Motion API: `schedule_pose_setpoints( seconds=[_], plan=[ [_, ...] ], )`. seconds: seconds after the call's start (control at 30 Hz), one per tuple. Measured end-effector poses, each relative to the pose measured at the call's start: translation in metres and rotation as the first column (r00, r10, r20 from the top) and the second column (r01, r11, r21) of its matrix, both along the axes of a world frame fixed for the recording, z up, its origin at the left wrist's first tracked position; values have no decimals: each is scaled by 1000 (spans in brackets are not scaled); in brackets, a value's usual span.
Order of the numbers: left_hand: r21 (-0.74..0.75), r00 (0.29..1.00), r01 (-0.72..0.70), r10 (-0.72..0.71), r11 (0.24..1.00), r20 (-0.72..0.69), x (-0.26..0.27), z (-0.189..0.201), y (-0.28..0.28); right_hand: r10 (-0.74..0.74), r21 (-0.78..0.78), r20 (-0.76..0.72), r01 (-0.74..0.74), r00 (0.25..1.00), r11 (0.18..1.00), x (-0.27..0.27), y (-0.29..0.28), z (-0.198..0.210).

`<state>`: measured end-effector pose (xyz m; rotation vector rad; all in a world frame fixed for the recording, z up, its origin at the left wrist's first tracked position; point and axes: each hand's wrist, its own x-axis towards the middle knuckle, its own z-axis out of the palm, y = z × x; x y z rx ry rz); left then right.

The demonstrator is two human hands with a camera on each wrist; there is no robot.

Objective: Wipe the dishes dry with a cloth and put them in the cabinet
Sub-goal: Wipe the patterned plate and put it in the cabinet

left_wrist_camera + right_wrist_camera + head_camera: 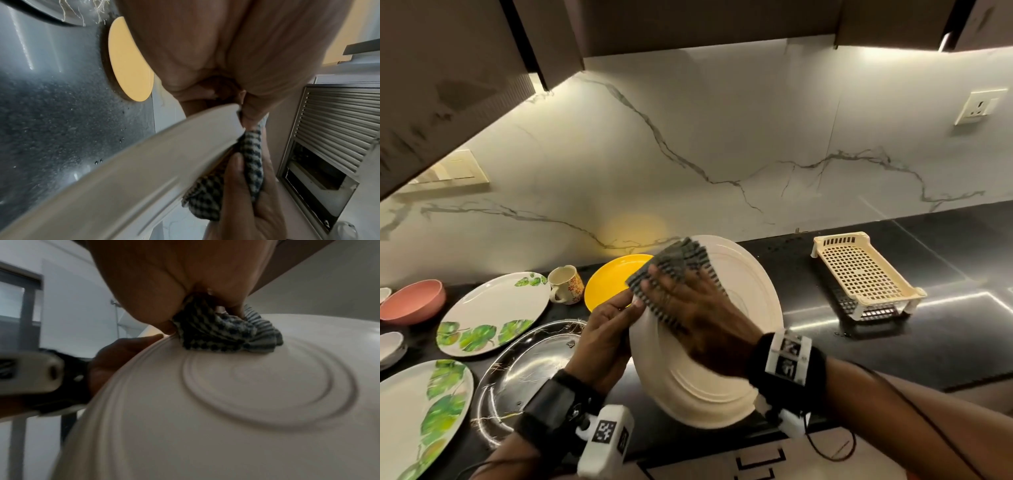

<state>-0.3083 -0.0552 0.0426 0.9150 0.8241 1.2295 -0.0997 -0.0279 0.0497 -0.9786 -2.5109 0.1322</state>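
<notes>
Black tabletop (808, 294) carries leaf-print plates (493, 308) at its left end. Above its front edge, the left hand (602, 339) clamps its grip on the rim of the tilted white plate (705, 387). The right hand (705, 322) closes its grip on the checked cloth (674, 263), pressed against the plate's ringed underside.

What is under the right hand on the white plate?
A checked cloth, held by the right hand against the white plate. The plate's surface beneath the cloth is covered and cannot be seen.
</notes>
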Motion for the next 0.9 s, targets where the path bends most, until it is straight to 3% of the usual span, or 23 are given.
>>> schedule_pose_setpoints(
  seconds=[0.17, 0.37, 0.5, 0.63, 0.77, 0.9],
  plan=[
    [-26, 999, -29, 30, 999, 29, -4, -9, -3, 27, -37, 81, -24, 996, 999, 13, 3, -22],
    [-101, 997, -63, 66, 993, 32, -4, -7, -4, -172, -250, 38, 177, 984, 952, 25, 41, -6],
    [-105, 986, -131, 141, 986, 92, -4, -9, 5, -28, -79, 124, 38, 992, 996, 1, 16, 1],
    [-116, 960, -210, 227, 971, 161, -11, -8, 12, 139, -19, 252, -139, 958, 990, -12, -24, -14],
    [-132, 949, -263, 281, 956, 140, -26, -5, 11, 246, 43, 387, -284, 888, 958, 17, -42, -46],
    [-89, 947, -274, 285, 958, 146, -32, -5, 9, 212, 90, 500, -294, 840, 952, 64, -40, -65]
  ],
)
